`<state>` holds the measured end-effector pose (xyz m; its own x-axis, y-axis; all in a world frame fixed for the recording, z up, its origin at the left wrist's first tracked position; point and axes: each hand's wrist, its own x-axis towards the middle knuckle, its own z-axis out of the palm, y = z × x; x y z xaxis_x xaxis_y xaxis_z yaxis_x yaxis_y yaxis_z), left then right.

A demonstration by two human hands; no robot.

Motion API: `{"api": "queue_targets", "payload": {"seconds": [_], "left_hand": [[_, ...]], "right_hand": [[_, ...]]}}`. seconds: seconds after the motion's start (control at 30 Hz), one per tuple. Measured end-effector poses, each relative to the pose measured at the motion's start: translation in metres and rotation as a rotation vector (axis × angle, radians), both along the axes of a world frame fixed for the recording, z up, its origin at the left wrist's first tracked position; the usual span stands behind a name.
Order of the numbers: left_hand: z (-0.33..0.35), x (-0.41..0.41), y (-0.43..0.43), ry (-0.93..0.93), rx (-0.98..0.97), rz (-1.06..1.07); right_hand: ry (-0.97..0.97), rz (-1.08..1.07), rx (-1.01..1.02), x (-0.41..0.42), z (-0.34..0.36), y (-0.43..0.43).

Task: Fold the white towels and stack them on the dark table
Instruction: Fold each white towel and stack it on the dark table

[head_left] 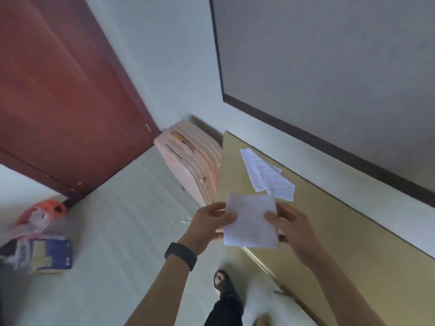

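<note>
Towel [250, 220] first: where is it?

— Up in the air, folded to a rough square, over the edge of the table [353, 243]. I cannot tell whether it touches the top.

— Who has it?

— 2 hands. The left hand [209, 225] pinches its left edge, thumb on top. The right hand [292, 229] grips its right edge, thumb on top as well, fingers hidden beneath.

— Any more on the table?

— 1. A 2nd towel [266, 175] lies farther back on the top, loosely folded with its corners askew, near the held one.

— Containers?

— A pink ribbed suitcase [190, 165] stands upright on the floor, just beside the table's far end. It is shut, so its contents are hidden. Near the door [58, 102] a clear bag [40, 215] lies on the floor with something orange at its top, too blurred to name. Just beside it sits a blue-and-yellow pack [44, 255], contents unclear.
</note>
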<state>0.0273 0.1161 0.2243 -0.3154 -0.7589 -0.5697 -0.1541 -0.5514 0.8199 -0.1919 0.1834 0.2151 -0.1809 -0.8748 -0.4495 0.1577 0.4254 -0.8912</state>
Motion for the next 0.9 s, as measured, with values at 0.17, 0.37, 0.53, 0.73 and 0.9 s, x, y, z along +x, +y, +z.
{"api": "queue_targets", "payload": {"seconds": [0.17,0.37,0.53,0.73,0.9], "left_hand": [[0.050,0.117,0.049,0.030,-0.085,0.277],[0.071,0.266,0.126,0.024,-0.153,0.672],[0.074,0.405,0.206,0.014,-0.182,0.960],[0.073,0.576,0.305,-0.024,-0.174,1.157],[0.077,0.695,0.374,-0.035,-0.161,1.306]], "right_hand": [[-0.009,0.278,-0.035,0.105,0.044,-0.013],[0.067,0.542,-0.111,0.274,0.067,-0.008],[0.037,0.801,-0.152,0.436,0.079,0.023],[-0.114,1.130,-0.011,0.635,0.066,0.084],[-0.142,1.229,0.028,0.774,0.064,0.127]]}}
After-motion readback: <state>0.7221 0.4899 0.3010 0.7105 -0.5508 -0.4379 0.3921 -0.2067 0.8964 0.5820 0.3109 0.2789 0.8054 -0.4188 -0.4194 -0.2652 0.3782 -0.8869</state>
